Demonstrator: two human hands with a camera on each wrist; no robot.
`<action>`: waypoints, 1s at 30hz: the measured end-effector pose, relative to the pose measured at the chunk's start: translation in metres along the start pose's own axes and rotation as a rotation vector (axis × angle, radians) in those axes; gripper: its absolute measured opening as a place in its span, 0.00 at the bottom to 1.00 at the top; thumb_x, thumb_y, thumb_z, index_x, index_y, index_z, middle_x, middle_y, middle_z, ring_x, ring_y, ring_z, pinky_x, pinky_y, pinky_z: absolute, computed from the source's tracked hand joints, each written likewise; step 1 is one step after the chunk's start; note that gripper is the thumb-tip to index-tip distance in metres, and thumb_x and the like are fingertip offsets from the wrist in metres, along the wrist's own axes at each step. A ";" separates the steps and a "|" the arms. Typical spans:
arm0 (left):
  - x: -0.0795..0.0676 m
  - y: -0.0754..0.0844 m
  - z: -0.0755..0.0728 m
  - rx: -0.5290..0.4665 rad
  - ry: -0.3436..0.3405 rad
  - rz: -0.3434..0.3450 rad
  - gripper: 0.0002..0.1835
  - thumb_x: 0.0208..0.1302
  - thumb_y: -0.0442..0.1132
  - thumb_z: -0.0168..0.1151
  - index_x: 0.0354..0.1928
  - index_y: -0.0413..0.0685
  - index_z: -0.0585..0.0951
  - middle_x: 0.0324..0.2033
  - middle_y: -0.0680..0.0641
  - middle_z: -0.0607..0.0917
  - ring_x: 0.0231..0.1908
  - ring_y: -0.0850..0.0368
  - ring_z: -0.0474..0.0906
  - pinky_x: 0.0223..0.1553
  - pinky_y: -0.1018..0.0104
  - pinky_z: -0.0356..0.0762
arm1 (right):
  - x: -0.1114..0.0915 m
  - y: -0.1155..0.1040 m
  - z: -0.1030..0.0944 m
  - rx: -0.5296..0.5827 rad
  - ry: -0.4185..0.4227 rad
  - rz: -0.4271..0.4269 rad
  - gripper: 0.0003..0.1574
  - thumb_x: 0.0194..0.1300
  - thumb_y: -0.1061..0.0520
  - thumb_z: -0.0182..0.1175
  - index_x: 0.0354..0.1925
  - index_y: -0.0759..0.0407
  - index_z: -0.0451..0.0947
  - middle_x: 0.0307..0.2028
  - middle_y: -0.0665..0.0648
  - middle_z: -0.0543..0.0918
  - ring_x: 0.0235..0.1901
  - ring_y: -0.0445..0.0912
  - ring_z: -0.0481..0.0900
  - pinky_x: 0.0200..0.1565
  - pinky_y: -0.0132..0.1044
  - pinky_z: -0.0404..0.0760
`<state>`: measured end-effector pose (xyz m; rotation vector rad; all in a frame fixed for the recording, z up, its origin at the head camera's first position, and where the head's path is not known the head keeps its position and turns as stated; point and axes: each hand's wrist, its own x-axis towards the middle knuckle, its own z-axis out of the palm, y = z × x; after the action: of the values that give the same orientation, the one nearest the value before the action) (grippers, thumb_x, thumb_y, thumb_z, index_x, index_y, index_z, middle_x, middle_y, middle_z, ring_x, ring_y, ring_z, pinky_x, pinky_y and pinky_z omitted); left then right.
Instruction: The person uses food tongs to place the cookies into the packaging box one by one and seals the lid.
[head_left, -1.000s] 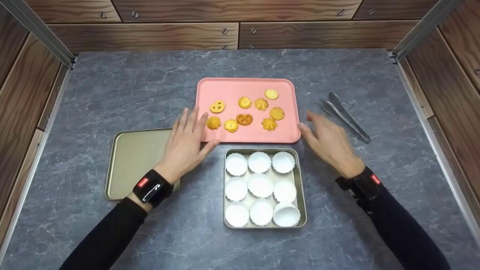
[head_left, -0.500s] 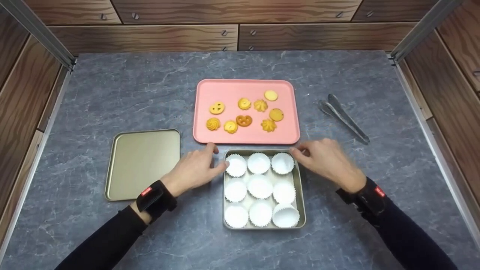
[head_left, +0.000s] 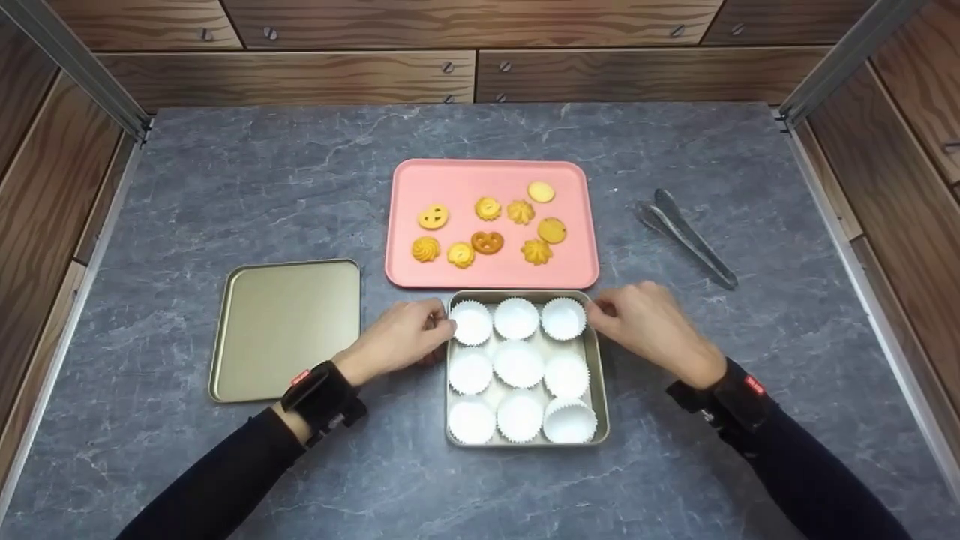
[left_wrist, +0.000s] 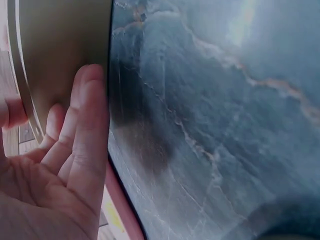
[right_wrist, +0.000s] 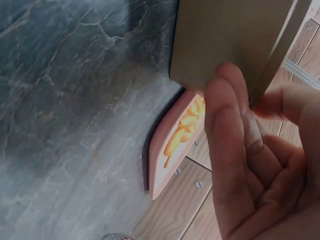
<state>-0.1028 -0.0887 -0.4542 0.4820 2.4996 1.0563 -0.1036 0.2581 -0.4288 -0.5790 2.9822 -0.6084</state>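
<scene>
A square metal tin (head_left: 597, 375) lies in front of me in the head view, with several white paper baking cups (head_left: 519, 364) in rows inside; the one at the near right corner is tilted. My left hand (head_left: 401, 334) holds the tin's left side near the far corner. On the opposite side, my right hand (head_left: 652, 330) grips the wall near the far right corner. Both wrist views show fingertips against the tin's outer walls, the thumbs over the rim. Just beyond it is a pink tray (head_left: 405, 180) bearing several cookies (head_left: 487, 242).
Left of the tin lies a flat metal lid (head_left: 289, 322), partly behind my left hand and forearm. Metal tongs (head_left: 690, 240) rest to the right of the pink tray. Wood-patterned panels border the grey marbled tabletop (head_left: 262, 172) on three sides.
Both hands have come from the pink tray's sides to the tin and taken hold of it. The tin has slid slightly away from me, closer to the tray.
</scene>
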 end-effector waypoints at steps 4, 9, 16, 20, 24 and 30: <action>0.007 0.000 0.000 -0.015 0.047 0.007 0.07 0.72 0.43 0.57 0.35 0.50 0.79 0.23 0.55 0.77 0.22 0.60 0.71 0.24 0.67 0.72 | 0.006 0.003 0.004 -0.007 0.076 -0.011 0.13 0.65 0.58 0.62 0.25 0.58 0.87 0.14 0.45 0.74 0.15 0.39 0.65 0.18 0.33 0.64; 0.013 -0.001 0.000 -0.042 0.081 0.001 0.07 0.72 0.42 0.57 0.35 0.49 0.78 0.22 0.55 0.76 0.22 0.61 0.69 0.22 0.68 0.69 | 0.015 0.006 0.008 0.006 0.124 0.001 0.11 0.63 0.60 0.63 0.26 0.58 0.87 0.16 0.47 0.78 0.15 0.39 0.67 0.19 0.33 0.65; 0.021 -0.003 0.000 -0.066 0.120 0.009 0.08 0.73 0.42 0.56 0.35 0.49 0.77 0.22 0.55 0.76 0.22 0.60 0.69 0.22 0.68 0.69 | 0.026 0.010 0.008 0.047 0.126 0.028 0.09 0.63 0.61 0.62 0.30 0.59 0.89 0.20 0.50 0.84 0.16 0.40 0.70 0.20 0.33 0.69; 0.029 -0.003 0.000 -0.087 0.132 0.024 0.08 0.73 0.42 0.56 0.34 0.49 0.76 0.23 0.55 0.74 0.23 0.60 0.69 0.24 0.68 0.69 | 0.033 0.014 0.006 0.050 0.130 0.039 0.09 0.63 0.61 0.62 0.30 0.60 0.88 0.21 0.52 0.85 0.17 0.41 0.71 0.21 0.34 0.70; 0.036 -0.003 -0.002 -0.113 0.135 0.031 0.09 0.73 0.42 0.56 0.34 0.49 0.75 0.23 0.55 0.74 0.24 0.59 0.69 0.25 0.67 0.69 | 0.040 0.017 0.004 0.057 0.127 0.055 0.10 0.63 0.60 0.61 0.30 0.60 0.88 0.22 0.53 0.85 0.17 0.42 0.72 0.22 0.35 0.70; 0.043 -0.006 -0.005 -0.122 0.130 0.026 0.09 0.75 0.43 0.56 0.36 0.48 0.75 0.25 0.54 0.74 0.25 0.59 0.70 0.26 0.67 0.70 | 0.050 0.021 0.006 0.067 0.152 0.083 0.10 0.63 0.60 0.61 0.28 0.58 0.87 0.22 0.52 0.84 0.20 0.46 0.74 0.25 0.37 0.72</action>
<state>-0.1433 -0.0759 -0.4648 0.4231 2.5266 1.2795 -0.1565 0.2557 -0.4414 -0.4191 3.0927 -0.7761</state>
